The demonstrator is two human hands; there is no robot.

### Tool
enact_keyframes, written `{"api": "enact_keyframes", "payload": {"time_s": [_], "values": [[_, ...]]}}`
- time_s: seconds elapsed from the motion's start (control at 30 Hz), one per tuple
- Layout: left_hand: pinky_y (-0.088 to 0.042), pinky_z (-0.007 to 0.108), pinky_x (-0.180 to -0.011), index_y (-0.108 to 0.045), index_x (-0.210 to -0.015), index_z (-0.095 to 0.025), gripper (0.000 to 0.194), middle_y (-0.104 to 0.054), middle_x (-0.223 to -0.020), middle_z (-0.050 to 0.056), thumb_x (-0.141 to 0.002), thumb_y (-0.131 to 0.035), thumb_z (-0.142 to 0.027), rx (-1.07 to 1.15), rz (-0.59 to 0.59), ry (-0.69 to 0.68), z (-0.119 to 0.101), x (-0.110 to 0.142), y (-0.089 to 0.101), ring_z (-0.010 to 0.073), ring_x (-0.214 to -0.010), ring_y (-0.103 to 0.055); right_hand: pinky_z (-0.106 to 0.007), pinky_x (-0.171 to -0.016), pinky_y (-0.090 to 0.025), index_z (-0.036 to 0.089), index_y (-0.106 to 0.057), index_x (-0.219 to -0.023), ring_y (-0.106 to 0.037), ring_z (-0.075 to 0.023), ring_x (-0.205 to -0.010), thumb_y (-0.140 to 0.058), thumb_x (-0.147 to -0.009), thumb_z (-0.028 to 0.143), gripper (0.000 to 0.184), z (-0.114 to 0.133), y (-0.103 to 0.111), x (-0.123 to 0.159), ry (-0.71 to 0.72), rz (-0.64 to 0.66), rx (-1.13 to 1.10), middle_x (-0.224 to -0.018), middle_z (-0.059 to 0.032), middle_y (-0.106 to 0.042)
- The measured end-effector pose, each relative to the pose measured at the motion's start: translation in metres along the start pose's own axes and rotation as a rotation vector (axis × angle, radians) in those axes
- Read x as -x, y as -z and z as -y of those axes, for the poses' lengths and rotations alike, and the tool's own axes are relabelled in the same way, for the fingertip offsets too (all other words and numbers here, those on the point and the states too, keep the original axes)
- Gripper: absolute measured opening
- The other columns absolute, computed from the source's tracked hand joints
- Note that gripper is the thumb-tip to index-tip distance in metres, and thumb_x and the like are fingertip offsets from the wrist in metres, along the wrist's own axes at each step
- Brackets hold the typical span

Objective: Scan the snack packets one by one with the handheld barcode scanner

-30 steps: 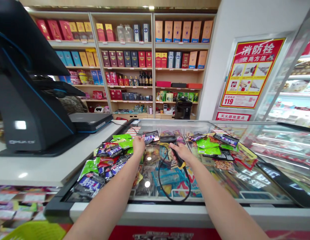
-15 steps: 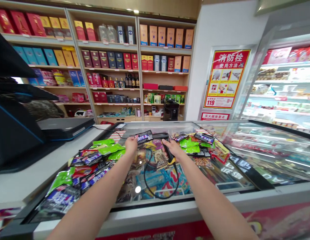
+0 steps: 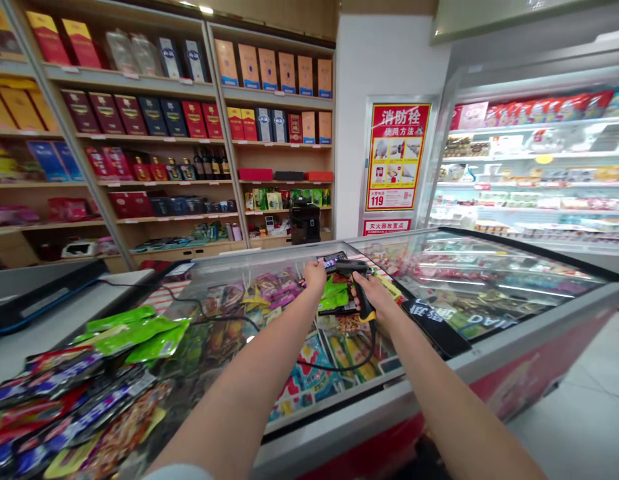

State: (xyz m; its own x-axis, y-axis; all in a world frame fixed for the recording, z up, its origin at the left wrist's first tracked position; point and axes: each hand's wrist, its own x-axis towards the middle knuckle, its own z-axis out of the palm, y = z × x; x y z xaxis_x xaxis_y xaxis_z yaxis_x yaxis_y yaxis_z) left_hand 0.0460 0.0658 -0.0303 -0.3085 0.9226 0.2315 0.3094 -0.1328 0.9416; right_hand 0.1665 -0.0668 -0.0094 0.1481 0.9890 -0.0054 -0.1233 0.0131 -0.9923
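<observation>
My left hand (image 3: pixel 314 275) is closed on a small dark snack packet (image 3: pixel 333 261), held over the glass lid of a chest freezer (image 3: pixel 489 280). My right hand (image 3: pixel 372 293) grips a black barcode scanner (image 3: pixel 358 280) with a yellow band on its handle. The scanner's head sits right next to the packet. Its black cable (image 3: pixel 339 363) loops down across the glass. Green snack packets (image 3: pixel 334 297) lie on the lid just below both hands.
A pile of green, purple and red snack packets (image 3: pixel 89 373) covers the lid at the left. A white counter (image 3: pixel 19 347) with a dark device stands further left. Shelves of boxed goods (image 3: pixel 189 120) line the back wall. An open refrigerated display (image 3: pixel 529 173) stands at the right.
The view has swung to the right, so the till has left the picture and the cooler shows. Both hands have moved right along the lid, still with the packet and scanner together.
</observation>
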Motion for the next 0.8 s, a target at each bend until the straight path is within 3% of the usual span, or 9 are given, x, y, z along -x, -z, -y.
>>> {"api": "enact_keyframes", "payload": {"time_s": [0.1, 0.23, 0.37, 0.5, 0.6, 0.67, 0.8], "values": [[-0.046, 0.035, -0.083, -0.066, -0.084, -0.015, 0.019, -0.071, -0.092, 0.014, -0.082, -0.054, -0.030, -0.170, 0.063, 0.002, -0.020, 0.012, -0.022, 0.0264, -0.095, -0.065, -0.020, -0.032, -0.042, 0.019, -0.046, -0.080, -0.046, -0.0081, -0.033, -0.055, -0.088, 0.039, 0.023, 0.003, 0.017, -0.001, 0.010, -0.055, -0.015, -0.050, 0.0057, -0.053], [-0.044, 0.042, -0.090, -0.065, -0.107, -0.018, 0.033, -0.065, -0.118, 0.017, -0.084, -0.052, -0.038, -0.460, 0.156, 0.030, -0.032, 0.026, -0.034, 0.0312, -0.112, -0.058, -0.020, -0.032, -0.042, 0.019, -0.047, -0.078, -0.046, -0.0082, -0.032, -0.056, -0.087, 0.041, 0.026, 0.002, 0.027, -0.001, -0.008, -0.079, -0.019, -0.049, 0.0054, -0.053], [-0.039, 0.050, -0.098, -0.060, -0.118, -0.017, 0.048, -0.058, -0.129, 0.018, -0.085, -0.045, -0.049, -0.605, 0.260, 0.013, -0.030, 0.032, -0.034, 0.0332, -0.118, -0.054, -0.021, -0.032, -0.043, 0.019, -0.047, -0.076, -0.045, -0.0081, -0.032, -0.052, -0.090, 0.039, 0.025, -0.001, 0.026, 0.000, -0.028, -0.073, -0.013, -0.048, 0.0054, -0.052], [-0.036, 0.050, -0.100, -0.061, -0.117, -0.020, 0.049, -0.056, -0.132, 0.017, -0.080, -0.055, -0.051, -0.615, 0.295, -0.014, -0.027, 0.034, -0.023, 0.0337, -0.122, -0.050, -0.020, -0.032, -0.042, 0.019, -0.045, -0.077, -0.046, -0.0081, -0.033, -0.053, -0.090, 0.037, 0.024, -0.003, 0.016, 0.000, -0.024, -0.064, -0.008, -0.048, 0.0055, -0.053], [-0.040, 0.046, -0.096, -0.061, -0.116, -0.020, 0.045, -0.057, -0.129, 0.016, -0.082, -0.053, -0.048, -0.531, 0.207, -0.009, -0.024, 0.032, -0.001, 0.0318, -0.121, -0.051, -0.020, -0.033, -0.042, 0.019, -0.045, -0.077, -0.046, -0.0086, -0.033, -0.057, -0.087, 0.039, 0.025, -0.005, 0.003, 0.000, -0.023, -0.036, -0.001, -0.049, 0.0049, -0.054], [-0.042, 0.041, -0.093, -0.062, -0.114, -0.018, 0.044, -0.058, -0.127, 0.017, -0.082, -0.055, -0.047, -0.482, 0.160, -0.020, -0.017, 0.026, 0.025, 0.0302, -0.117, -0.055, -0.021, -0.033, -0.043, 0.020, -0.046, -0.078, -0.048, -0.0093, -0.034, -0.060, -0.085, 0.040, 0.026, -0.008, -0.009, -0.001, -0.012, 0.006, 0.005, -0.050, 0.0043, -0.054], [-0.044, 0.033, -0.090, -0.067, -0.101, -0.016, 0.034, -0.062, -0.117, 0.016, -0.074, -0.068, -0.036, -0.445, 0.062, -0.016, 0.015, 0.003, 0.109, 0.0258, -0.107, -0.060, -0.023, -0.035, -0.044, 0.021, -0.047, -0.078, -0.049, -0.0105, -0.036, -0.063, -0.081, 0.045, 0.029, -0.017, -0.045, -0.001, -0.036, 0.100, 0.026, -0.052, 0.0040, -0.055]]}}
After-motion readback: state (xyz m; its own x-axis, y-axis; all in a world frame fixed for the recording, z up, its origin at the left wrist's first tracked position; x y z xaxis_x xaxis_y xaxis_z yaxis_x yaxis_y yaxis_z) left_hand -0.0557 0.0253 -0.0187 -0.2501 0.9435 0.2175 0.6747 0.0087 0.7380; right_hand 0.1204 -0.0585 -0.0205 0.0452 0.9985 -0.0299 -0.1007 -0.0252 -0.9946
